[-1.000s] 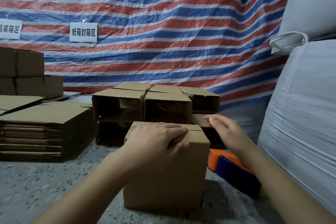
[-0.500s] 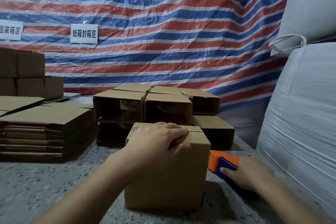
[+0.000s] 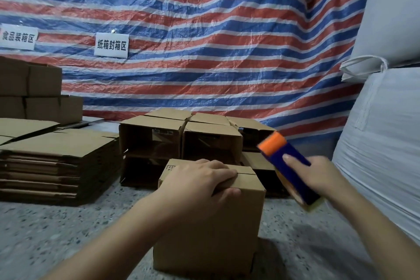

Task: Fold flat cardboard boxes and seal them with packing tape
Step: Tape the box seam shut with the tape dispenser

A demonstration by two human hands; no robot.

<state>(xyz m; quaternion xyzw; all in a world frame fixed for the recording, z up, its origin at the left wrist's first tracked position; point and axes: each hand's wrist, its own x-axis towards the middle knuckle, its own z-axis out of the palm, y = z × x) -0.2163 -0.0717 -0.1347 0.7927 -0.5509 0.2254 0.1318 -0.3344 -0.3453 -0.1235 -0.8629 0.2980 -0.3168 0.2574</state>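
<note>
The right hand (image 3: 318,177) has lifted the blue-and-orange tape dispenser (image 3: 288,166) off the floor and grips it in the air, just right of the box (image 3: 211,229). The left hand (image 3: 197,182) stays pressed on the box's closed top flaps, thumb over the near edge. The dispenser is motion-blurred, its tape roll hard to make out.

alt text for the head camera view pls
A person's left hand presses the closed flaps of a cardboard box while the right hand holds a blue and orange tape dispenser beside it. Open boxes stand behind.
</note>
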